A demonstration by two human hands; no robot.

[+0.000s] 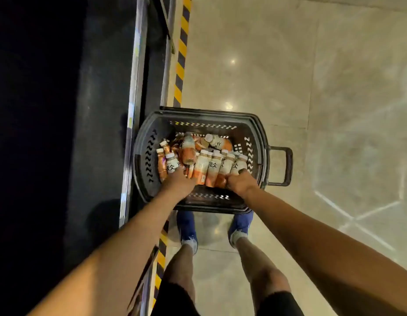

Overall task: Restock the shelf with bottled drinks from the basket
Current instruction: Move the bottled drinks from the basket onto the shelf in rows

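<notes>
The shelf (102,110) runs dark down the left, with pale floor tiles (312,87) on the right and yellow-black floor tape (182,53) between them. Just beside the shelf we see the black basket (255,124) on the floor, with bottled drinks (209,166) heaped inside, orange with white labels. Our blue shoes (186,226) stand near it. Our left hand (178,181) curls its fingers round a bottle at the near left. Our right hand (240,182) grips one at the near right.
</notes>
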